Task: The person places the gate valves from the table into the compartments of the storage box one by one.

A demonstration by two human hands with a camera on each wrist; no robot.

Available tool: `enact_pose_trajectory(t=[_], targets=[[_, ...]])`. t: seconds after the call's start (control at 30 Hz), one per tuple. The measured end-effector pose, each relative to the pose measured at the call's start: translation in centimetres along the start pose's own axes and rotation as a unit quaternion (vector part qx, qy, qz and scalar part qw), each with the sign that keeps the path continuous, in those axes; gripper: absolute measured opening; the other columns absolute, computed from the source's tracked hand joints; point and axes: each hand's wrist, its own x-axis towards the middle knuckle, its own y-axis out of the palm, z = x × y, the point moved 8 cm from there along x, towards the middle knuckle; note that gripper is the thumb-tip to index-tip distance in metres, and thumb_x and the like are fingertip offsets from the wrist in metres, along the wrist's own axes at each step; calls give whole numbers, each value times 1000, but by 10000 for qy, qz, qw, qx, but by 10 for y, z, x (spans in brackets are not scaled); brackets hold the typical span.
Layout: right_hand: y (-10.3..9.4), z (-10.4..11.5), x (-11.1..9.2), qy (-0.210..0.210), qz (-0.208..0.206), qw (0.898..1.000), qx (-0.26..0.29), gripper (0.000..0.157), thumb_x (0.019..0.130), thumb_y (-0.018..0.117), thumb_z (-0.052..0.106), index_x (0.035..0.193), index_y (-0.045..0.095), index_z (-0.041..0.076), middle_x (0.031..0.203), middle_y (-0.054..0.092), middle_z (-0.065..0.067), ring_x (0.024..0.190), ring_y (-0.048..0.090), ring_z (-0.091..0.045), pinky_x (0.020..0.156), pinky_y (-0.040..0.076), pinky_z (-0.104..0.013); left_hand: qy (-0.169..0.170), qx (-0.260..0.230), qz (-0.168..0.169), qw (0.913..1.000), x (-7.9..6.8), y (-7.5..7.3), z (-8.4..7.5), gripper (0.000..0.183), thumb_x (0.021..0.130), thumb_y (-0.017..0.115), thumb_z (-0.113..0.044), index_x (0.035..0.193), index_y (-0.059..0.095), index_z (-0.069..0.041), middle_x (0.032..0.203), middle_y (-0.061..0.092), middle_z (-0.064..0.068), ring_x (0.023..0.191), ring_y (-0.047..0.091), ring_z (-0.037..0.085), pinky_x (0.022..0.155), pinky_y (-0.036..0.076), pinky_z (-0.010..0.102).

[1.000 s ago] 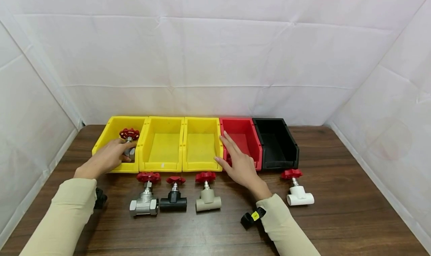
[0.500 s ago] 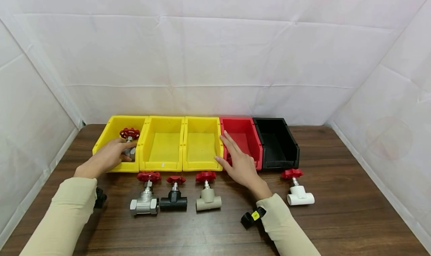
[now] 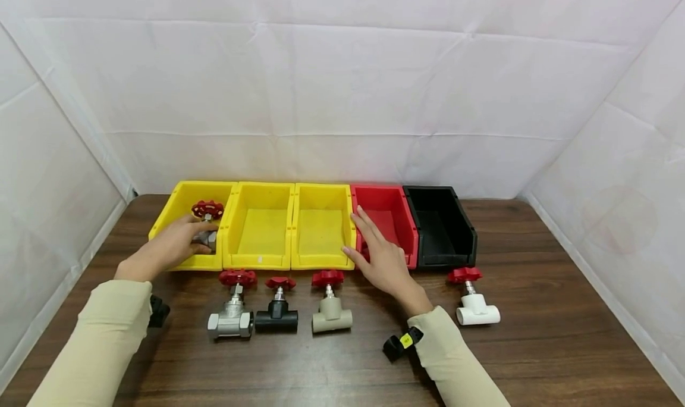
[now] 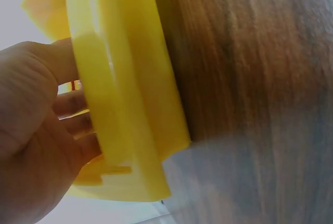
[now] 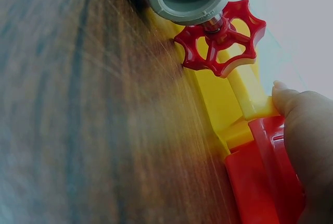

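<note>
In the leftmost yellow bin (image 3: 184, 265) a metal valve with a red handwheel (image 3: 207, 209) stands upright. My left hand (image 3: 168, 243) reaches over the bin's front wall, its thumb and fingers curved round the valve's body. The left wrist view shows the left hand (image 4: 36, 114) with its fingertips hidden behind the yellow wall. My right hand (image 3: 382, 264) lies with straight fingers over the adjoining rims of the third yellow bin (image 3: 321, 263) and the red bin (image 3: 410, 249). In the right wrist view the right thumb (image 5: 299, 109) touches the rim there.
Before the bins stand a silver metal valve (image 3: 231, 322), a black valve (image 3: 276, 319), a beige-grey valve (image 3: 332, 319) and, farther right, a white valve (image 3: 478, 313), all with red handwheels. A second yellow bin (image 3: 257, 262) and a black bin (image 3: 446, 259) complete the row.
The left hand arches slightly more over the valve, and its wrist has shifted a little left. The right hand keeps its place. The head view has tilted slightly.
</note>
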Motion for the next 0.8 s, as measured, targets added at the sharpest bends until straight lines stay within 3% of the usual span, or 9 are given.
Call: enact_pose_trajectory(t=[0.47,0.8], targets=[[1,-3,1,54,47,10000,49,75,91,59,48,153,23,28,158,14,11,44,37,-10,43,35,-28,-213,344,-480,9980,-14,-10,-13,40,90,68,-17,124,60,2,109,52,30,98,51,43,84,43,58],[2,-2,0,31,21,10000,21,73,92,58,49,153,24,29,158,15,11,43,38,-11,40,35,-29,-297,191,-1058,9938,-35,-13,-25,37,89,69,-17,121,62,1,113,50,33,102,49,48,79,45,62]])
